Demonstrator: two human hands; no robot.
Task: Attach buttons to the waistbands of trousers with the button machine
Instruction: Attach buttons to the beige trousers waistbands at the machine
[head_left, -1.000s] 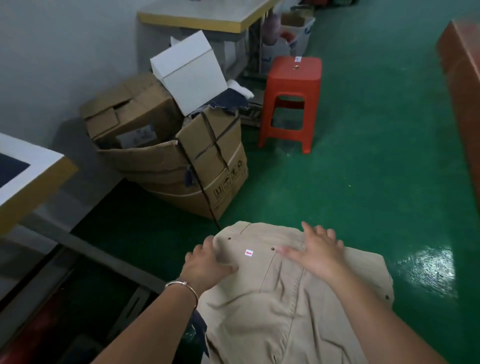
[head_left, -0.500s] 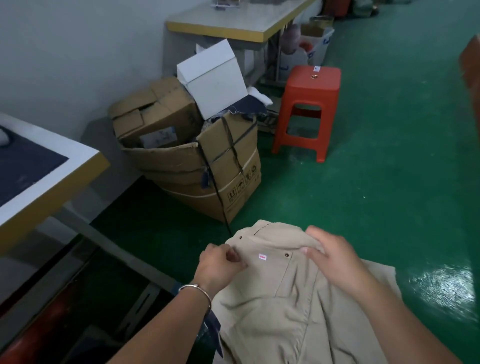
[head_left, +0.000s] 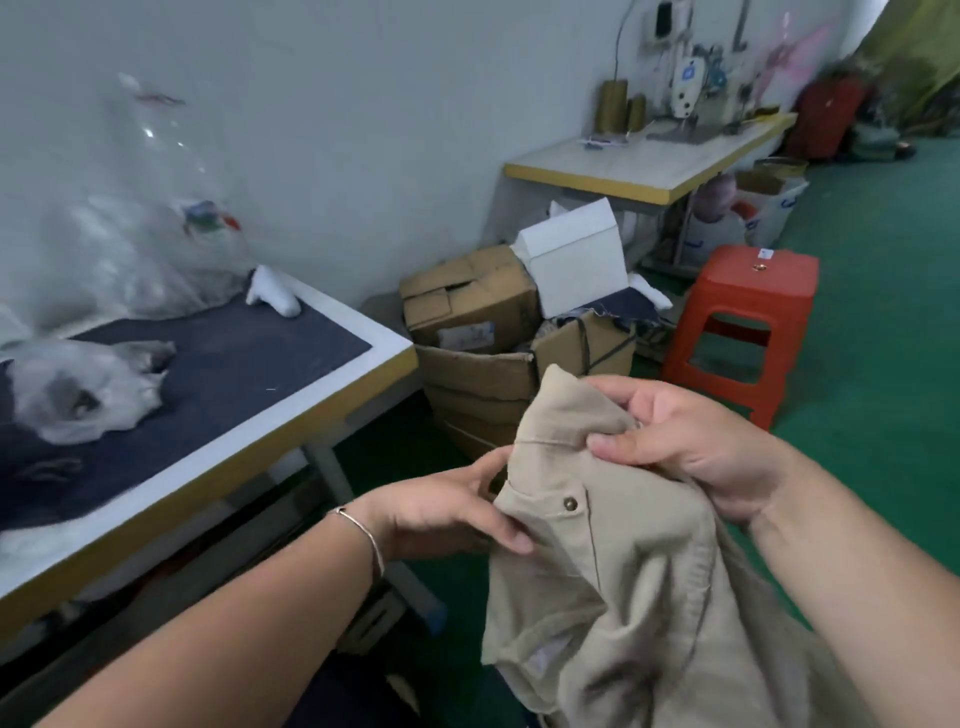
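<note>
Trousers (head_left: 623, 571), beige, are held in mid-air above the green floor (head_left: 883, 364), right of the work table (head_left: 311, 415). The right hand (head_left: 691, 441) clamps the bunched waistband, fingers and thumb curled round the cloth. The left hand (head_left: 447, 512) pinches the edge of the fabric just beside a metal button (head_left: 570, 502). Cardboard boxes (head_left: 478, 332) and a red stool (head_left: 748, 322) stand behind.

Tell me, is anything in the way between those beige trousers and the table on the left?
Nothing visible blocks the way. Both the left hand and the right hand already grip the beige trousers, and only open air lies between them and the table. A clear plastic bag lies farther back on it.
</note>
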